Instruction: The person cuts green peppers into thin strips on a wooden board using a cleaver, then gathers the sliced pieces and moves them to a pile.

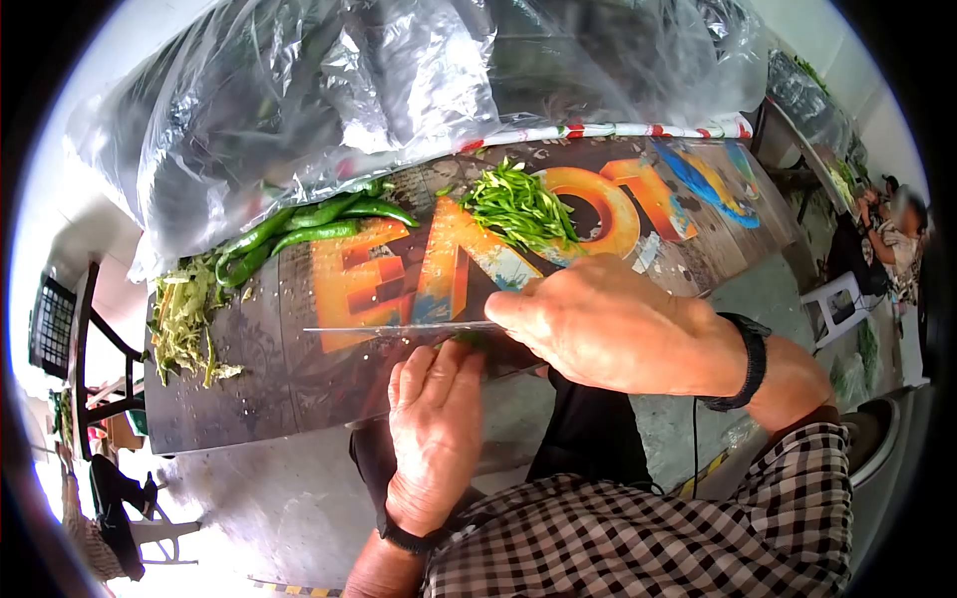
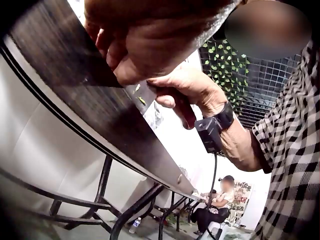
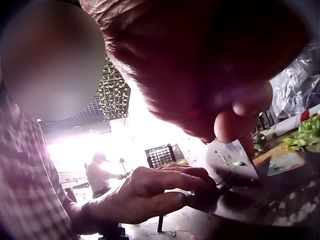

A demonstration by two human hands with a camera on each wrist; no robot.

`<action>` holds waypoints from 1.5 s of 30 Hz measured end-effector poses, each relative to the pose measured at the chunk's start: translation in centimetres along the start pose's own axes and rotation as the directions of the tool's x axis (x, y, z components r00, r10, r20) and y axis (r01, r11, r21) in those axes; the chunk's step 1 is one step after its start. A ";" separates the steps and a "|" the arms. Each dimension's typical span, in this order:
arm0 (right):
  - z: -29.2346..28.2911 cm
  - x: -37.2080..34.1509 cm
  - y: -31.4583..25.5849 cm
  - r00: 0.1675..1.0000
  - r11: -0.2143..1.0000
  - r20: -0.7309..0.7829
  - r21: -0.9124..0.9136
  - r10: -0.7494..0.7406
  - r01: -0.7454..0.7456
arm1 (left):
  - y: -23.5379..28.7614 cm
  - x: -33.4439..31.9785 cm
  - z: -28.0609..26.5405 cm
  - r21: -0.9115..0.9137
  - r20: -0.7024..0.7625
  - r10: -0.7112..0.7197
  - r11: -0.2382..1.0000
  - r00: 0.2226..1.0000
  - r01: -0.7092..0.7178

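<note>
In the head view, the right hand (image 1: 613, 324) comes in from the right of the frame, its forearm slanting up and leftward and its knuckles uppermost, with the fingers closed around a knife (image 1: 399, 328). The blade, seen nearly edge-on, points left across the middle of the frame.

The left hand (image 1: 439, 414) reaches up from the lower centre, back of the hand uppermost, fingers side by side and fingertips just beside the blade. The right wrist view shows these fingers bent downward, thumb alongside; whether they grip anything cannot be told. A dark band (image 1: 743, 364) circles the right wrist.

On the table (image 1: 264, 374), a heap of green pepper strips (image 1: 518, 204) lies at the upper centre, above the knife. Whole green peppers (image 1: 299, 227) lie at the upper left, and pale scraps (image 1: 182, 319) at the left edge of the table. Clear plastic (image 1: 399, 70) spans the top of the frame.
</note>
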State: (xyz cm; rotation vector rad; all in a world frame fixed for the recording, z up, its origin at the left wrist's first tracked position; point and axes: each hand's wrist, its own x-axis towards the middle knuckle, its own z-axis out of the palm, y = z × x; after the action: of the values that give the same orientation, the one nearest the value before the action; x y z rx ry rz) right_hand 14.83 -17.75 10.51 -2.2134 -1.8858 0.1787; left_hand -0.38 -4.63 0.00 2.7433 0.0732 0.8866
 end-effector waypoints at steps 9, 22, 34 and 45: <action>1.7 2.3 0.3 0.989 0.996 -0.114 -0.001 -0.092 0.092 | -0.1 -0.3 0.2 -0.039 -0.013 -0.019 0.999 1.000 0.018; 0.1 -2.3 0.5 0.994 0.988 -0.099 0.151 0.053 -0.038 | 0.0 -0.2 0.9 0.016 -0.061 -0.021 1.000 0.998 0.022; 0.9 0.8 -0.9 1.000 0.999 -0.001 0.025 0.027 -0.027 | 0.0 -0.2 0.8 -0.013 -0.043 -0.053 0.999 0.998 0.053; 0.7 -0.5 0.9 0.995 0.997 -0.057 0.009 0.077 -0.076 | 0.1 -0.2 0.7 -0.140 -0.118 -0.081 0.988 0.990 0.064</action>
State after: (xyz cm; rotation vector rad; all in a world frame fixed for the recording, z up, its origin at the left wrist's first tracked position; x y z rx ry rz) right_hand 15.49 -18.27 9.56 -2.2626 -1.7695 0.1328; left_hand -0.10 -4.87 -0.64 2.5424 0.1302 1.0011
